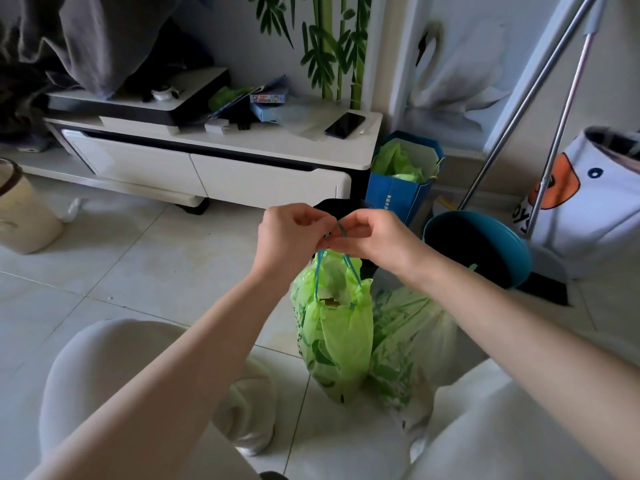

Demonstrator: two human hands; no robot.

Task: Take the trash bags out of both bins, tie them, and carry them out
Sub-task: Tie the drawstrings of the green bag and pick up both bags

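A: Bare pale floor tiles (145, 258) lie wide on the left, out to the cream cylindrical bin (24, 216) at the far-left edge.

B: The right is crowded: a teal round plastic bin (485, 244), a blue paper bag (398, 195) behind it, slanted metal poles (512, 126).

A: Straight ahead, the low white cabinet (242, 174) walls off the far side.

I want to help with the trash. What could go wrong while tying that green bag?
The bag hangs from thin blue strings that both hands pinch: left hand, right hand. A slip might drop it. Its mouth still gapes, so trash could spill. It may also bump the second bag.
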